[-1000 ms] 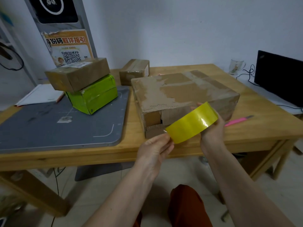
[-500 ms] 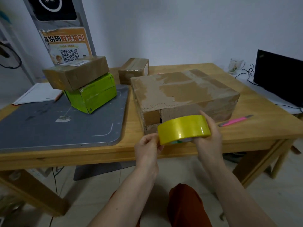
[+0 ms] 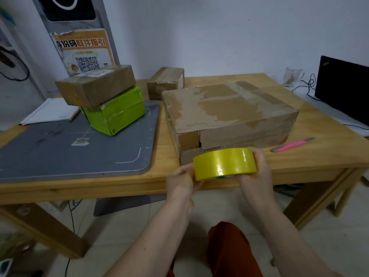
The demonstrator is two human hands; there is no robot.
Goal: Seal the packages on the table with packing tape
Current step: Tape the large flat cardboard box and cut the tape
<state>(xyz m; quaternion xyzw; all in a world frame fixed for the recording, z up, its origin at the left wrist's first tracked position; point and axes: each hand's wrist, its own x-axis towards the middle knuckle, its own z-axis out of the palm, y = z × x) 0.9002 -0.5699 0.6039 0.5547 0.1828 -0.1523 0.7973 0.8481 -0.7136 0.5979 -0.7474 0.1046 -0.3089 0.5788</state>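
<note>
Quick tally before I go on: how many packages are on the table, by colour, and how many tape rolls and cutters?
Brown cardboard packages: 3 (large flat box, small box, box stacked on the green one)
Green package: 1
Yellow tape roll: 1
Pink utility knife: 1
Total: 6

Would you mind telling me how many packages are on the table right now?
4: a large flat box at centre, a small box behind it, a green box on the grey mat, and a brown box stacked on the green one. Others may be hidden behind them.
</note>
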